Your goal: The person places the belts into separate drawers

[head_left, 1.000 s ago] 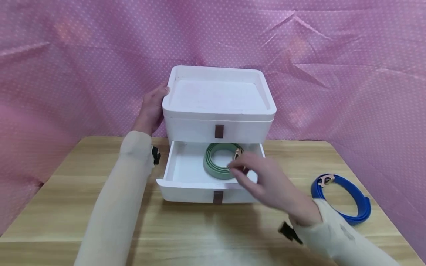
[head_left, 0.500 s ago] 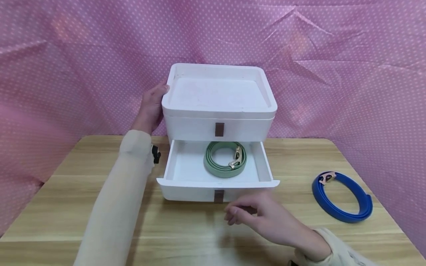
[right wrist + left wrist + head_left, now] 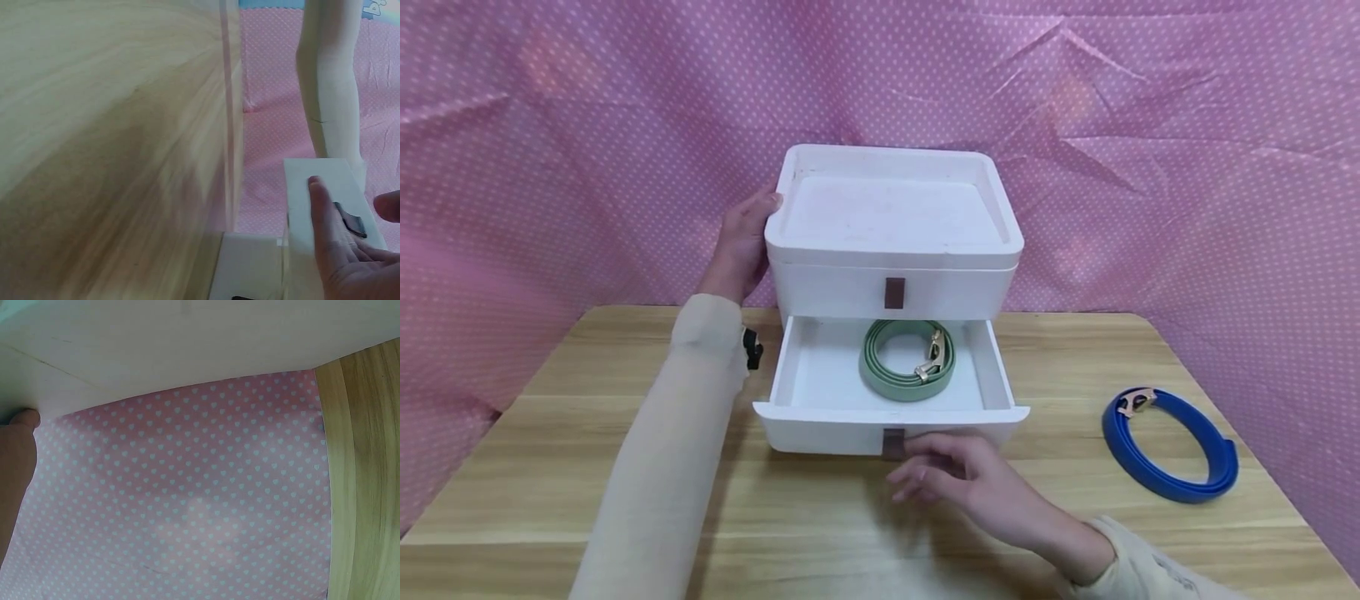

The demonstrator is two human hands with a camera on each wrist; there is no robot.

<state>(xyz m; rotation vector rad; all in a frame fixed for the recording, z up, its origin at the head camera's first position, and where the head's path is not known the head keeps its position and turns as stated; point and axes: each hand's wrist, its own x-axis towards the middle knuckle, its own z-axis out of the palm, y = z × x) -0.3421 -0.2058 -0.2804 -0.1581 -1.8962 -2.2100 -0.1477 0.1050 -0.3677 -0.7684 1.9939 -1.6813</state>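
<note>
A small white drawer unit (image 3: 891,292) stands at the back of the wooden table, with its lower drawer (image 3: 820,433) pulled out. Inside that drawer lies a coiled green belt (image 3: 887,387) with a gold buckle. My left hand (image 3: 741,242) grips the unit's upper left edge, thumb on the rim and the other fingers mostly hidden along its side. My right hand (image 3: 977,487) is at the lower drawer's front, beside the brown pull tab (image 3: 893,443). In the right wrist view one of its fingers (image 3: 322,212) lies straight along the white front, with the thumb apart.
A coiled blue belt (image 3: 1213,450) with a gold buckle lies on the table (image 3: 625,400) at the right. The upper drawer (image 3: 827,292) is closed. A pink dotted curtain (image 3: 880,75) hangs behind the table and along its sides.
My right hand has drawn back from over the green belt, down to the front of the lower drawer, then moved slightly left to its tab. The left hand stays put.
</note>
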